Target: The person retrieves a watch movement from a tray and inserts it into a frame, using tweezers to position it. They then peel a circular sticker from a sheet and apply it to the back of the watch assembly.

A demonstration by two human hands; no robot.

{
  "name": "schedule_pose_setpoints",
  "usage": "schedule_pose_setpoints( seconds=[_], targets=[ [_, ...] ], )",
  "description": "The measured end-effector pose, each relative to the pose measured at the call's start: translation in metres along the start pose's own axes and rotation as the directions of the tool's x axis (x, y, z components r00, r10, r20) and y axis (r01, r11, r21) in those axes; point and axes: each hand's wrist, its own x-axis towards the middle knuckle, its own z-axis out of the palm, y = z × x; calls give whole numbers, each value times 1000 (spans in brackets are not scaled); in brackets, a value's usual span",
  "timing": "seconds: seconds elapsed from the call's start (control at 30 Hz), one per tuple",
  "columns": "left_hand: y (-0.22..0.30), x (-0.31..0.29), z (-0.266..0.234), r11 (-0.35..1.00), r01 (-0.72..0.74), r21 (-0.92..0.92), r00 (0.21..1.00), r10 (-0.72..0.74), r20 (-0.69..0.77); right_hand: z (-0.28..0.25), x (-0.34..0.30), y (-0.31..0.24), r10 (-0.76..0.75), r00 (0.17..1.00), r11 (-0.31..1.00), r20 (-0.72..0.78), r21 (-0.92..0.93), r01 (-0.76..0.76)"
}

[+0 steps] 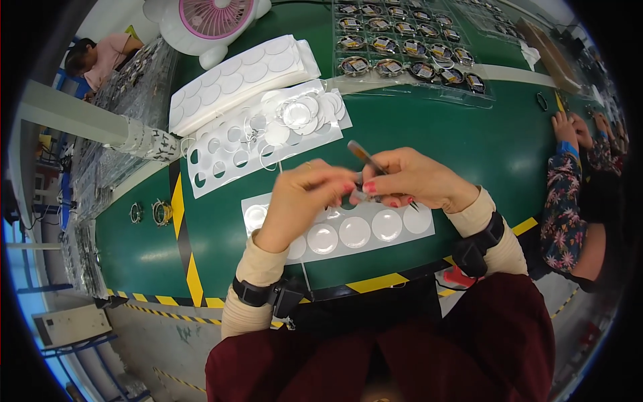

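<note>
My right hand point(418, 179) is closed round a pair of tweezers point(360, 154), whose blunt end sticks up past the fingers while fine points show below the hand. Thumb and fingers pressed together, my left hand point(299, 199) meets it. A small pale piece shows between the two hands, too small and blurred to name. Beneath them lies a white sheet of round stickers point(354, 232), with a dark round gap partly covered by the fingers. Farther left, loose white discs point(299, 115) are heaped on a punched-out white sheet point(221, 175).
A thick stack of sticker sheets point(234, 77) lies behind, near a white fan point(214, 50). Clear trays point(402, 47) hold several round electronic parts. Two metal rings point(161, 212) sit at left. Co-workers' hands point(568, 128) are at the right; another person point(107, 57) sits far left.
</note>
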Motion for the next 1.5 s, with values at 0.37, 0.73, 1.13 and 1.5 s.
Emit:
schedule_pose_setpoints(
  seconds=[0.37, 0.73, 1.13, 1.5],
  targets=[
    [-9, 6, 6, 260, -56, -964, 925, -351, -149, 9, 4, 9, -235, 957, 816, -168, 501, 289],
    [-5, 6, 16, 321, -43, -946, 966, -227, -121, 8, 13, 21, -280, 953, 788, -116, 539, 297],
    [-5, 7, 25, 212, 322, -922, 921, -296, 254, 5, 10, 13, -413, 902, 761, -124, 498, 416],
    [0, 3, 22, 233, 168, -958, 982, -128, 141, 20, -7, 10, -672, 675, 740, -303, -290, 607]
  ],
)
